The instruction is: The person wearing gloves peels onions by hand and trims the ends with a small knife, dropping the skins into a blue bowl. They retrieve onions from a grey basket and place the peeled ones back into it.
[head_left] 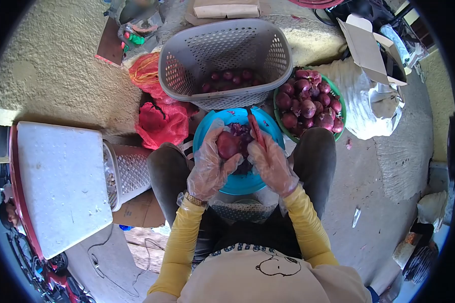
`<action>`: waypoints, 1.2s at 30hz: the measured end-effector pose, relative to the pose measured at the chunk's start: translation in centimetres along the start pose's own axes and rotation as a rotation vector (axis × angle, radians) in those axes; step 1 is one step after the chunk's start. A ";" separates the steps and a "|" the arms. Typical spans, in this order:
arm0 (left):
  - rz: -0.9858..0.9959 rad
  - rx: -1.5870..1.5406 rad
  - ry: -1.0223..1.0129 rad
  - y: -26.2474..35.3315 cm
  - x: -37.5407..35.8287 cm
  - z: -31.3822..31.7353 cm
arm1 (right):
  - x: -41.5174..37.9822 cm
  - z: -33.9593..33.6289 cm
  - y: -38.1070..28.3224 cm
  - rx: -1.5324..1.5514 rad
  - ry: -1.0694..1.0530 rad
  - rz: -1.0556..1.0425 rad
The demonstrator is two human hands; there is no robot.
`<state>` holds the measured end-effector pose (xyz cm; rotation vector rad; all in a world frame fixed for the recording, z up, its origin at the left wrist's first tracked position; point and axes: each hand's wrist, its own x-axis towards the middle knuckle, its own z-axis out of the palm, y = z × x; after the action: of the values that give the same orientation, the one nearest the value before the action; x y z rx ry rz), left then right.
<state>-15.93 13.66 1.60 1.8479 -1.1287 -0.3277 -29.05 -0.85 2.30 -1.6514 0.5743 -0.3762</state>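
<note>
In a clear plastic glove, my left hand (210,166) is closed around a large red onion (228,145). My right hand (274,165), gloved the same way, grips a slim red-handled knife (256,130) that points away from me, its far end dark. Both hands are above a blue basin (274,126) between my knees, and the onion is just left of the knife, apart from it. Dark purple onion peelings (240,132) lie in the basin, partly hidden by my hands.
Beyond the basin stands a grey perforated basket (225,38) with several onions at its bottom. A green-rimmed basin (343,113) heaped with red onions (308,108) is by my right knee. Left are red mesh sacks (162,123), a white basket (131,171) and a white foam board (60,187).
</note>
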 end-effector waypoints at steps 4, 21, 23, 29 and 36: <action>-0.009 0.012 -0.005 -0.9 -0.1 0.3 | -3.3 0.0 -1.0 0.233 -0.033 0.228; -0.009 0.006 0.058 -1.5 0.1 1.1 | -5.0 1.0 0.3 -0.479 0.019 -0.266; -0.007 0.037 0.052 -1.8 0.0 1.2 | -5.0 1.3 0.8 -0.503 0.020 -0.266; 0.031 0.149 0.060 -2.1 0.1 1.4 | -5.1 2.7 0.2 -0.640 0.022 -0.192; 0.086 0.146 0.051 -2.6 0.0 1.4 | -4.7 2.8 1.6 -0.706 0.152 -0.472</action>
<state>-15.34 13.22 -1.25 1.9172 -1.2202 -0.1516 -31.61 4.00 0.65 -2.4665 0.4456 -0.7013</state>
